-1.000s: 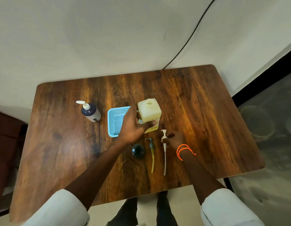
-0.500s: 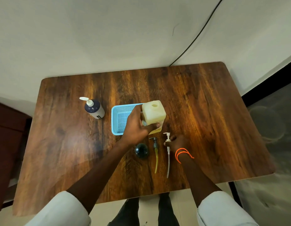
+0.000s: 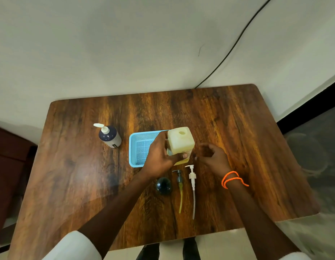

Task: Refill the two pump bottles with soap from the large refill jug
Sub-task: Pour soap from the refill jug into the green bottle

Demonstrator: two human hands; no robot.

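Note:
A pale yellow refill jug (image 3: 180,142) stands at the table's centre with its top opening uncovered. My left hand (image 3: 161,156) grips its left side and front. My right hand (image 3: 211,156) hovers just right of the jug, fingers loosely curled, holding nothing. A white pump head with its tube (image 3: 192,184) and a dark pump head with a yellowish tube (image 3: 179,186) lie flat on the table in front of the jug. A small dark round bottle (image 3: 164,185) stands to their left. A dark pump bottle with a white pump (image 3: 109,136) stands at the left.
A light blue mesh basket (image 3: 139,149) sits directly left of the jug, partly behind my left hand. The wooden table (image 3: 238,128) stands against a white wall. A black cable (image 3: 228,53) runs down the wall to the table's back edge.
My right hand has left the white pump head lying on the table and risen to the jug's right side. My left hand keeps its grip on the jug.

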